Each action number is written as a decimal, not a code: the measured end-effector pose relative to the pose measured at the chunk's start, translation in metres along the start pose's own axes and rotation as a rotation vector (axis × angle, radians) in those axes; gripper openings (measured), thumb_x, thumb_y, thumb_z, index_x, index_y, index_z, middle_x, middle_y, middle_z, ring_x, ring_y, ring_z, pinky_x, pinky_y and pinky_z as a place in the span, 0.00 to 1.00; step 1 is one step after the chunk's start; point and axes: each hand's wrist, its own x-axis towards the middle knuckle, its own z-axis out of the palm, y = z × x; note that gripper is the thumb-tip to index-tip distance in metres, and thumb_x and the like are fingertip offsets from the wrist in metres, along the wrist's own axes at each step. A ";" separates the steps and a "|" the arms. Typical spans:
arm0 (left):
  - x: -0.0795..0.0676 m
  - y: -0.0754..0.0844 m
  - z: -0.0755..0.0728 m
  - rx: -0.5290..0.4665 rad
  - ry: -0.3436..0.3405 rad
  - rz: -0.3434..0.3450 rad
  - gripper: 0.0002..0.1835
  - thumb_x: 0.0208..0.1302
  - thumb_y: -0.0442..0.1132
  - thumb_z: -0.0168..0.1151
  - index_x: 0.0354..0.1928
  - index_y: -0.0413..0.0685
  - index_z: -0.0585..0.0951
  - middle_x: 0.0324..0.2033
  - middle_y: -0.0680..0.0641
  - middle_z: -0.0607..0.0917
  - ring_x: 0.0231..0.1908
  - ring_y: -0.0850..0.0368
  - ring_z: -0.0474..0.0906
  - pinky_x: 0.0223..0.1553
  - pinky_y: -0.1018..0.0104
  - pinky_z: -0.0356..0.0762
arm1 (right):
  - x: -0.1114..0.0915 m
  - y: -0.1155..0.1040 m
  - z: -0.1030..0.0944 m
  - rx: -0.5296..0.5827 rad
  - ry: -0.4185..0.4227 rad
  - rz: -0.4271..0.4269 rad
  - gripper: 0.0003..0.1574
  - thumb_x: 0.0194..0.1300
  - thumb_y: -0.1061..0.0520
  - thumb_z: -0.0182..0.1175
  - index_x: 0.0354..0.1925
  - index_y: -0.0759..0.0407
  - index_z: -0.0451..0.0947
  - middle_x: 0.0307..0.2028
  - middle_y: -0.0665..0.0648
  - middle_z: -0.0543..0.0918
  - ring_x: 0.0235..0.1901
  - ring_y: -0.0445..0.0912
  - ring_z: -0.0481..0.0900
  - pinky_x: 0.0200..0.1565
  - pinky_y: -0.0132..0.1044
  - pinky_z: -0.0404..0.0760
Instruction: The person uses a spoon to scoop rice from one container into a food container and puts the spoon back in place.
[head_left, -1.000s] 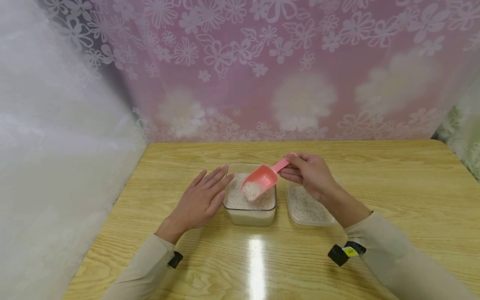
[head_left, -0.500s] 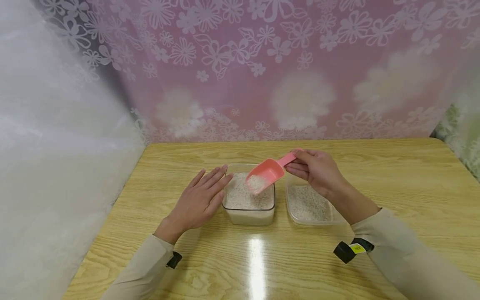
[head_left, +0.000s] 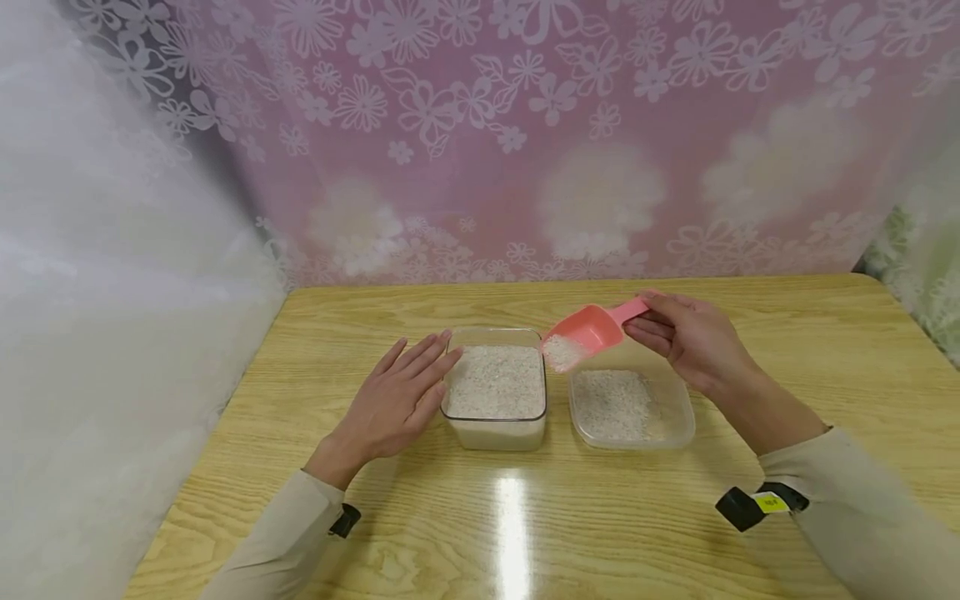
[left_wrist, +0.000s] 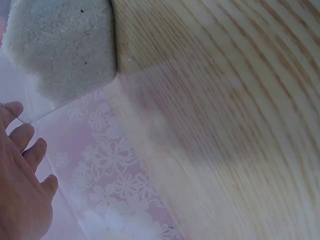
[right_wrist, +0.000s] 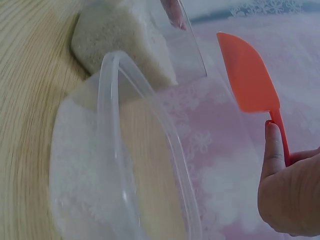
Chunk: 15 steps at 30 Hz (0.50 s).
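Note:
My right hand [head_left: 693, 342] pinches the handle of a pink scoop [head_left: 596, 327], with a small heap of white rice [head_left: 564, 352] near its lip. The scoop is raised between two tubs, its lip by the right rim of a clear square container [head_left: 498, 433] full of rice. To the right stands a shallower translucent plastic box [head_left: 667, 417] with a layer of rice in its left part. My left hand [head_left: 393, 400] lies with straight fingers at the left rim of the full container. In the right wrist view the scoop [right_wrist: 247, 75] shows its underside.
Both containers stand side by side on a wood-grain table [head_left: 420, 533]. A pink flowered curtain [head_left: 465, 192] hangs behind the table's back edge, and a pale sheet [head_left: 127, 292] hangs along the left side.
My right hand has carried the scoop up and to the right, from over the full container to the gap before the plastic box. My left hand stays at the rim.

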 end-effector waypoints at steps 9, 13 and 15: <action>0.000 -0.001 0.001 0.010 -0.003 0.010 0.27 0.77 0.51 0.33 0.74 0.56 0.57 0.73 0.50 0.54 0.71 0.56 0.47 0.70 0.51 0.41 | -0.014 -0.011 -0.040 0.050 -0.006 -0.005 0.10 0.70 0.64 0.54 0.42 0.66 0.82 0.37 0.63 0.85 0.36 0.50 0.86 0.44 0.39 0.82; 0.000 -0.001 0.002 0.016 0.001 0.010 0.27 0.77 0.50 0.36 0.74 0.56 0.57 0.73 0.50 0.55 0.71 0.56 0.47 0.70 0.51 0.41 | -0.021 -0.015 -0.059 0.063 -0.009 0.003 0.11 0.71 0.64 0.52 0.43 0.66 0.81 0.38 0.63 0.84 0.38 0.51 0.85 0.45 0.39 0.82; 0.000 -0.001 0.002 0.014 0.000 0.008 0.27 0.77 0.51 0.35 0.74 0.55 0.58 0.73 0.50 0.55 0.71 0.56 0.47 0.70 0.51 0.41 | -0.023 -0.016 -0.068 0.064 -0.011 0.009 0.12 0.71 0.64 0.52 0.44 0.65 0.81 0.39 0.63 0.84 0.38 0.51 0.85 0.45 0.40 0.81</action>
